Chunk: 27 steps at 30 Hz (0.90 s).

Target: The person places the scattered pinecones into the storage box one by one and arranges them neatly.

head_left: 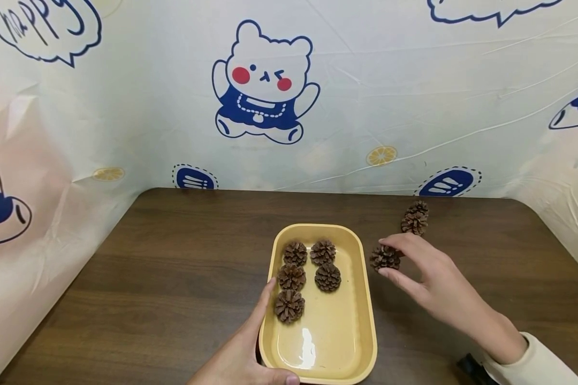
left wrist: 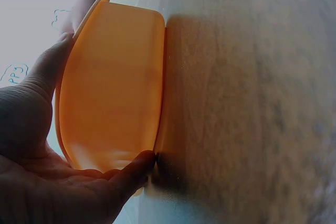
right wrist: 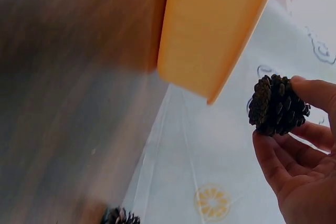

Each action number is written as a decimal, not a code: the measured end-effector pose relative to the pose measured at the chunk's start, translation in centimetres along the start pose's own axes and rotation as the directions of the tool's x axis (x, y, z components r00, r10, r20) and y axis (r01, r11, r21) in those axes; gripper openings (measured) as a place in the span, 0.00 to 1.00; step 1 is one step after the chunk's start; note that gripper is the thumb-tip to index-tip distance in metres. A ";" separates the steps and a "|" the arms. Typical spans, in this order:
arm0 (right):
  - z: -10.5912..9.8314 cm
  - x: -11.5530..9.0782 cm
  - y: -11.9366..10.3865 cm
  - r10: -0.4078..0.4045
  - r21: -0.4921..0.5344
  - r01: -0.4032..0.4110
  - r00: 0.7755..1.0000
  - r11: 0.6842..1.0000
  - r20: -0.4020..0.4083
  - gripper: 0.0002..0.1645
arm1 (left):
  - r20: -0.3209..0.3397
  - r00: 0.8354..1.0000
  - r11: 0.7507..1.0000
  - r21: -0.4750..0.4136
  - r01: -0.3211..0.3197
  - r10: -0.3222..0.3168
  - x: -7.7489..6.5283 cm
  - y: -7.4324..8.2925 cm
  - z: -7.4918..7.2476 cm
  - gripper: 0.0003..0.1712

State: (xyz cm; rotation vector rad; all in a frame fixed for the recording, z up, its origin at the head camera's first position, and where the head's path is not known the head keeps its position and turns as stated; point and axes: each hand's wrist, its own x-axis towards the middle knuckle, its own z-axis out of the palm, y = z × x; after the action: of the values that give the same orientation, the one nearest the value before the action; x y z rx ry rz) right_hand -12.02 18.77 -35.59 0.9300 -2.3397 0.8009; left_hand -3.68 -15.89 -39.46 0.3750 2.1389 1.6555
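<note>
A pine cone (head_left: 384, 257) is pinched between the thumb and fingers of my right hand (head_left: 431, 275), just off the right rim of the yellow tray (head_left: 372, 342). The right wrist view shows this pine cone (right wrist: 277, 105) held up at the fingertips, above the table. My left hand (head_left: 250, 339) grips the tray at its near left corner, and in the left wrist view its fingers lie against the tray's outer wall (left wrist: 113, 85). Inside the tray, three pine cones (head_left: 291, 277) form a left column and two (head_left: 327, 277) stand to their right.
Two more pine cones (head_left: 415, 220) lie close together on the brown wooden table (head_left: 183, 278), near its back edge on the right. Behind the table hangs a pale printed sheet (head_left: 366, 96). A dark object (head_left: 474, 369) shows by the right sleeve.
</note>
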 end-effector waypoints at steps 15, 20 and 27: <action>1.9 -0.4 -3.6 -0.079 0.112 0.070 0.994 0.991 0.081 0.20 | 0.016 0.999 0.998 -0.056 0.040 -0.039 -0.1 0.2 0.0 0.81; 2.5 -0.5 -4.4 -0.082 0.123 0.067 0.989 0.990 0.121 0.23 | 0.024 0.999 0.996 -0.074 0.045 -0.043 0.0 0.2 0.0 0.80; 3.5 -0.7 -4.8 -0.091 0.131 0.070 0.983 0.989 0.161 0.23 | 0.019 1.000 0.999 -0.042 0.022 -0.021 0.0 0.2 -0.1 0.80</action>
State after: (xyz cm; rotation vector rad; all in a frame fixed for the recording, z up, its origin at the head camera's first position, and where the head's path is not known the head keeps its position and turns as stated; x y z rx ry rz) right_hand -8.83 13.81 -36.88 1.1787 -2.3970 0.8743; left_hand -3.67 -15.91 -39.28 0.3524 2.0836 1.6760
